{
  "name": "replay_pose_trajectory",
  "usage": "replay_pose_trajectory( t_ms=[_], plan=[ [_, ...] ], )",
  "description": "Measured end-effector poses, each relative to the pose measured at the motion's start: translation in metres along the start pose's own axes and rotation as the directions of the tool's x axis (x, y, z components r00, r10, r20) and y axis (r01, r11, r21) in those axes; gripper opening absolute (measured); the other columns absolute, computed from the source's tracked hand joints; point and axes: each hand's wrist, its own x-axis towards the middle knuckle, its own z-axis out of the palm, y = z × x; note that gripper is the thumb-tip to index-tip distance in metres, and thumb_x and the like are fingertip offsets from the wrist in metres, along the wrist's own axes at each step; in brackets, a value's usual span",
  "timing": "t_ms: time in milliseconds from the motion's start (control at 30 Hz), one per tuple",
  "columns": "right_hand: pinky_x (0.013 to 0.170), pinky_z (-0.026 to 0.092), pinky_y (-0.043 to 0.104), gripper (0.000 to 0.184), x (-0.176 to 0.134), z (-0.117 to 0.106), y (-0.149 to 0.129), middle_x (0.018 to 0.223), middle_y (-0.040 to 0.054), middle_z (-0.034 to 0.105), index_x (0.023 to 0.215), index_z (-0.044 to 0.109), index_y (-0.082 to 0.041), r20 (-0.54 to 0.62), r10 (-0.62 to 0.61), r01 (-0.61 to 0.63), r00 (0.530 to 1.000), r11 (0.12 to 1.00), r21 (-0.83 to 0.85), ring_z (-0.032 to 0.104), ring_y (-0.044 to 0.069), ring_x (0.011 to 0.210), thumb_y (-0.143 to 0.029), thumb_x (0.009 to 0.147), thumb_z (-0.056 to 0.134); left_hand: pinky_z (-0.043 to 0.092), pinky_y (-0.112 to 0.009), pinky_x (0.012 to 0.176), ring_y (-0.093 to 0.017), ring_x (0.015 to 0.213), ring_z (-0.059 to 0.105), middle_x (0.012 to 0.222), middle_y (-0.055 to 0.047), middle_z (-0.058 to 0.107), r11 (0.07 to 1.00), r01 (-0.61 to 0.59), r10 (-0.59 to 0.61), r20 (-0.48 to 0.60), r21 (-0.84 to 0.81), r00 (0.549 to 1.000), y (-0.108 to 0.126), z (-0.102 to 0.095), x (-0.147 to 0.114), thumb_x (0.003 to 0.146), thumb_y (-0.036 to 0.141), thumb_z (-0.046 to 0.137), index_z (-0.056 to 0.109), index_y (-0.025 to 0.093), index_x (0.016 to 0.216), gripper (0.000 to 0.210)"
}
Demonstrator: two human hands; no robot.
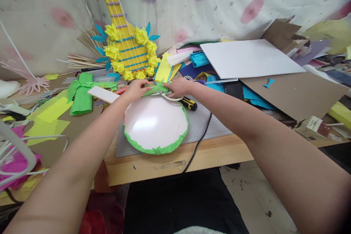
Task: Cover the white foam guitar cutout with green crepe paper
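Observation:
A round white board [156, 124] with green crepe paper folded over its rim lies in front of me. At its far edge, my left hand [138, 89] pinches a loose part of the green crepe paper [157, 88]. My right hand [180, 87] is closed at the other end of that paper, with a pair of scissors [172, 98] at its fingers. The scissors' pale handle loop sticks out below the hand, and the blades point left over the board's far rim. Part of the handles is hidden by my fingers.
A yellow-and-black utility knife [189, 103] rests on the grey cutting mat [203, 126]. Left are a green crepe roll [82, 97] and a white strip [103, 94]. A yellow paper guitar [131, 53] leans behind. At right lies a white foam board [251, 58]. A black cable [201, 140] crosses the table edge.

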Motion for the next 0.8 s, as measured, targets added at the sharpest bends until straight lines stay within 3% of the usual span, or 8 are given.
replay_pose_trajectory(
  t_ms=[200,467,600,700,800],
  plan=[
    [0.070,0.036,0.031,0.061,0.002,-0.008,-0.006,0.110,0.0171,0.068,0.135,0.045,-0.016,-0.009,-0.021,0.021,1.000,0.999,-0.031,0.064,0.029,0.097,-0.053,0.087,0.043,0.033,-0.026,0.058,-0.013,0.059,0.042,0.060,0.002,0.052,1.000,0.006,-0.006,-0.012,-0.010,1.000,0.006,0.000,-0.002,0.072,0.040,0.059,0.068,0.017,0.084,0.027],
    [0.068,0.035,0.030,0.050,0.003,-0.004,-0.006,0.104,0.0158,0.070,0.124,0.054,-0.015,-0.025,-0.041,0.039,0.999,0.996,-0.075,0.065,0.027,0.091,-0.048,0.087,0.046,0.032,-0.025,0.056,-0.012,0.056,0.041,0.059,0.002,0.052,0.999,0.031,-0.030,-0.028,0.024,0.999,0.007,-0.001,0.002,0.074,0.035,0.060,0.069,0.017,0.086,0.024],
    [0.068,0.037,0.029,0.046,0.002,-0.001,-0.007,0.102,0.0161,0.070,0.119,0.055,-0.014,-0.027,-0.028,0.026,0.999,0.998,-0.060,0.065,0.027,0.093,-0.046,0.087,0.047,0.034,-0.025,0.058,-0.012,0.059,0.045,0.063,0.002,0.055,0.996,0.074,-0.069,-0.114,0.045,0.991,0.005,-0.002,0.006,0.074,0.033,0.060,0.069,0.016,0.084,0.021],
    [0.068,0.040,0.031,0.043,-0.003,-0.001,-0.007,0.101,0.0164,0.070,0.114,0.058,-0.015,-0.032,0.048,-0.049,0.998,0.998,-0.047,0.065,0.029,0.094,-0.046,0.087,0.048,0.038,-0.025,0.063,-0.013,0.065,0.051,0.071,0.000,0.060,0.984,0.177,-0.169,-0.319,-0.005,0.933,-0.012,-0.011,0.007,0.077,0.029,0.058,0.068,0.015,0.089,0.021],
    [0.070,0.042,0.033,0.041,-0.013,-0.003,-0.010,0.100,0.0178,0.070,0.108,0.061,-0.015,-0.034,0.204,-0.204,0.978,0.979,-0.010,0.065,0.031,0.096,-0.046,0.085,0.049,0.044,-0.029,0.074,-0.017,0.079,0.058,0.086,-0.004,0.065,0.942,0.325,-0.318,-0.535,-0.085,0.783,-0.036,-0.026,0.006,0.081,0.025,0.054,0.067,0.013,0.093,0.021]
  ],
)
